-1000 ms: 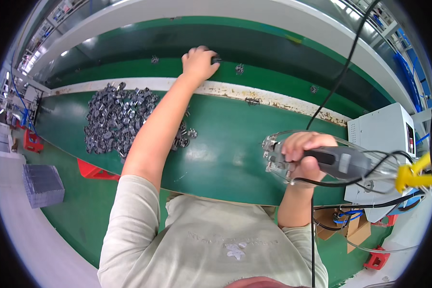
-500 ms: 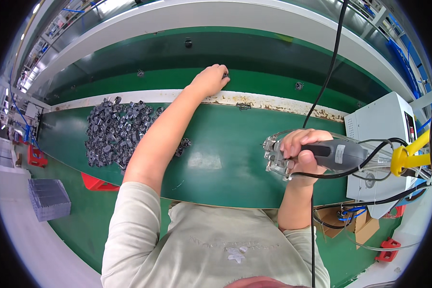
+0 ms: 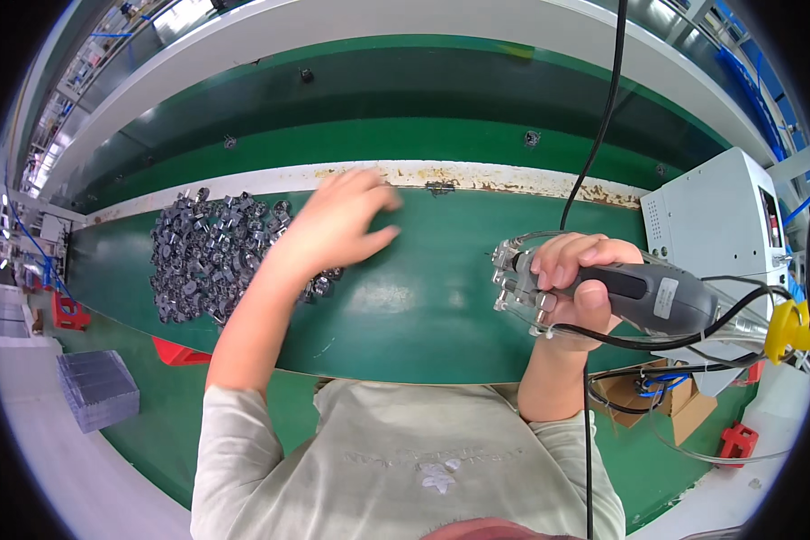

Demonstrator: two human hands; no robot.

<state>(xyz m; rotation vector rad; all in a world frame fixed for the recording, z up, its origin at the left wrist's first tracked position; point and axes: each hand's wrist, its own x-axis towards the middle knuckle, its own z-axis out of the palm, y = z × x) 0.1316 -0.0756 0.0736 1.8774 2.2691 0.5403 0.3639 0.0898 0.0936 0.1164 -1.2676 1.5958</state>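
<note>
My left hand (image 3: 344, 219), a little blurred by motion, hovers over the green tabletop (image 3: 396, 306) just short of the white rail. Its fingers are apart and I see nothing in them. Left of it lies a heap of small dark grey plastic parts (image 3: 198, 256), partly covered by my forearm. In my right hand (image 3: 585, 279) is a grey and black handheld power tool (image 3: 661, 297), fingers wrapped round its body. A clear holder with metal fittings (image 3: 517, 283) is at its left end, pointing over the table.
Beyond the chipped white rail (image 3: 504, 173) runs a green conveyor belt (image 3: 378, 135), with small parts (image 3: 532, 139) spaced along it. A white machine box (image 3: 715, 216) stands at the right. One black cable (image 3: 594, 135) hangs down beside the tool. Red stools (image 3: 738, 443) are on the floor.
My left hand has come back from the belt over the rail to the tabletop, and the part it was holding no longer shows in it. My right hand keeps its grip on the tool.
</note>
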